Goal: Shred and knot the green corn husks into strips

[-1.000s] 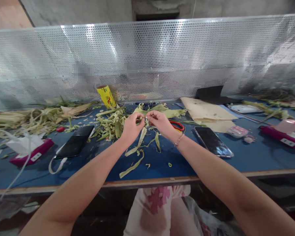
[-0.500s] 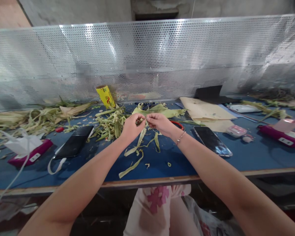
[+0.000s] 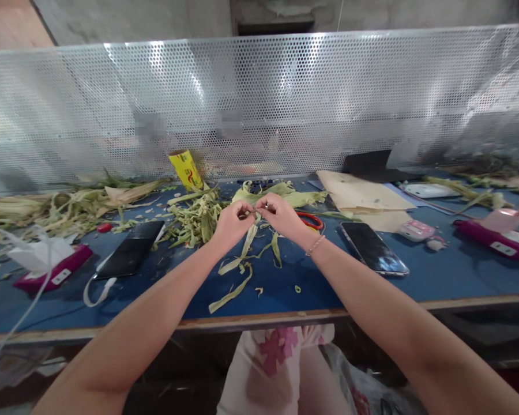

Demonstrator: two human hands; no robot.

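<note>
My left hand point(image 3: 231, 222) and my right hand point(image 3: 280, 215) meet above the blue table point(image 3: 436, 276), fingertips pinched together on a thin green husk strip point(image 3: 247, 242) that hangs down between them. More long strips point(image 3: 233, 291) trail on the table below my hands. Behind my left hand lies a heap of cut husk strips point(image 3: 196, 218). Red-handled scissors point(image 3: 312, 219) lie just beyond my right wrist, partly hidden by it.
Two black phones point(image 3: 132, 253) point(image 3: 374, 248) lie flat left and right of my arms. A yellow roll point(image 3: 187, 169) stands by the perforated metal screen point(image 3: 259, 98). Corn husks point(image 3: 69, 202) pile at left; brown paper point(image 3: 358, 196) and pink devices point(image 3: 495, 236) lie at right.
My hands have drawn slightly closer together and the right one has lifted a little; the pinch on the strip holds. Nothing else on the table has moved.
</note>
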